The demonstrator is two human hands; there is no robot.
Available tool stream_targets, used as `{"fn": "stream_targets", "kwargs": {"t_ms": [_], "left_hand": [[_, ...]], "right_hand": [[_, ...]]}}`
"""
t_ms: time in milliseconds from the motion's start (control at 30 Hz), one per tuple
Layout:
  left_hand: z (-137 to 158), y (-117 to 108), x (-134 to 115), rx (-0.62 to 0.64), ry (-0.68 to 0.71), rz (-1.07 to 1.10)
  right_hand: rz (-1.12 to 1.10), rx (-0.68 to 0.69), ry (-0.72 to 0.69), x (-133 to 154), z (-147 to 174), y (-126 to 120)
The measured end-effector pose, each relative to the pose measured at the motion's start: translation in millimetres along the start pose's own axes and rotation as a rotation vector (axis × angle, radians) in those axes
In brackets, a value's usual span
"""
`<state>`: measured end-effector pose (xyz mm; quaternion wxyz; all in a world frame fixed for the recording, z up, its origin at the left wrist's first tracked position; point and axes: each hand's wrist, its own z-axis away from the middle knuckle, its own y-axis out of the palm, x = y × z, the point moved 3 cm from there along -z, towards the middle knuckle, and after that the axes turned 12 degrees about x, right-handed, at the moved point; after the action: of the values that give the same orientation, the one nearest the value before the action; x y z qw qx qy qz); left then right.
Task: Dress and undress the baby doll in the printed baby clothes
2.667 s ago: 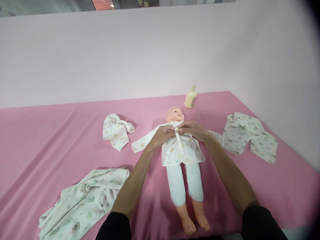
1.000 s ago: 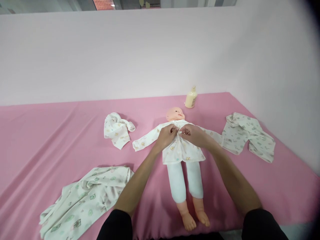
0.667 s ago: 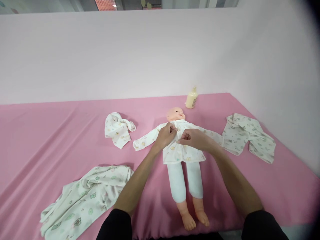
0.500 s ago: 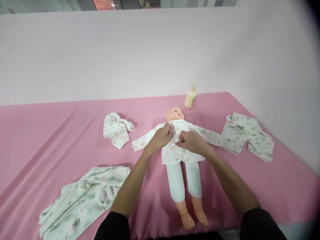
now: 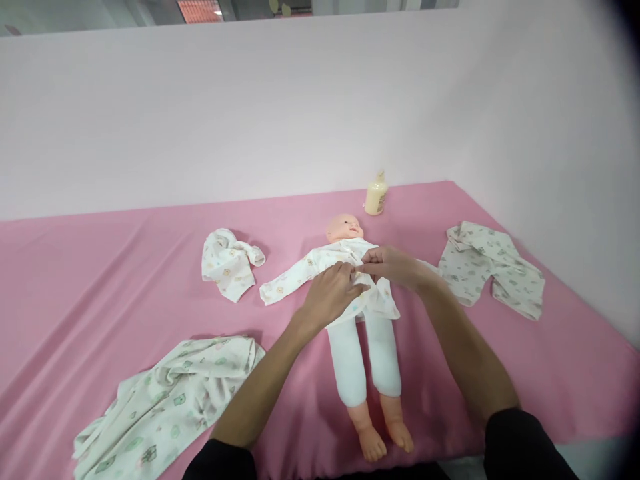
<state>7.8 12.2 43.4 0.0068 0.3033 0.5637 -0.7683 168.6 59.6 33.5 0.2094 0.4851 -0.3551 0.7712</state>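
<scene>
A baby doll [image 5: 345,228] lies on its back, head away from me, wearing a white patterned long-sleeved baby shirt [image 5: 293,273]. White cloth covers its legs [image 5: 347,367] down to bare feet. Over the chest, my left hand [image 5: 333,293] is closed with fingertips pinching the shirt front. Close beside it, almost touching, my right hand [image 5: 393,267] pinches the shirt near the middle of the chest. The exact bit of cloth between the fingers is hidden. The sleeve on the right is mostly covered by my right forearm.
A pump bottle [image 5: 376,195] stands behind the doll's head. A small white garment [image 5: 230,263] lies crumpled to the left, patterned cloth [image 5: 170,400] at the front left, and small patterned trousers [image 5: 493,267] to the right. The pink-covered table [image 5: 100,280] meets white walls.
My left hand has moved down and right to the middle of the shirt, my right hand slightly up. They are now closer together, and the shirt front has shifted. The view has turned slightly.
</scene>
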Motion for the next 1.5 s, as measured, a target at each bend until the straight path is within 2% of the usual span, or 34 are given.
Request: {"fn": "stream_targets", "kwargs": {"t_ms": [367, 567, 1267, 1500], "left_hand": [[-8.9, 9.2, 12.3, -0.128, 0.120, -0.110], [-8.6, 10.1, 7.4, -0.171, 0.060, -0.213], [-9.7, 19.0, 8.5, -0.143, 0.018, -0.463], [-9.6, 19.5, 9.6, -0.162, 0.018, -0.456]], "right_hand": [[-0.023, 0.024, -0.055, 3.1, 1.6, -4.6], [-0.056, -0.029, -0.047, 7.4, 3.5, -4.5], [-0.020, -0.110, -0.028, -4.2, -3.8, -4.8], [-0.023, -0.127, -0.021, -2.3, -2.0, -3.7]]}}
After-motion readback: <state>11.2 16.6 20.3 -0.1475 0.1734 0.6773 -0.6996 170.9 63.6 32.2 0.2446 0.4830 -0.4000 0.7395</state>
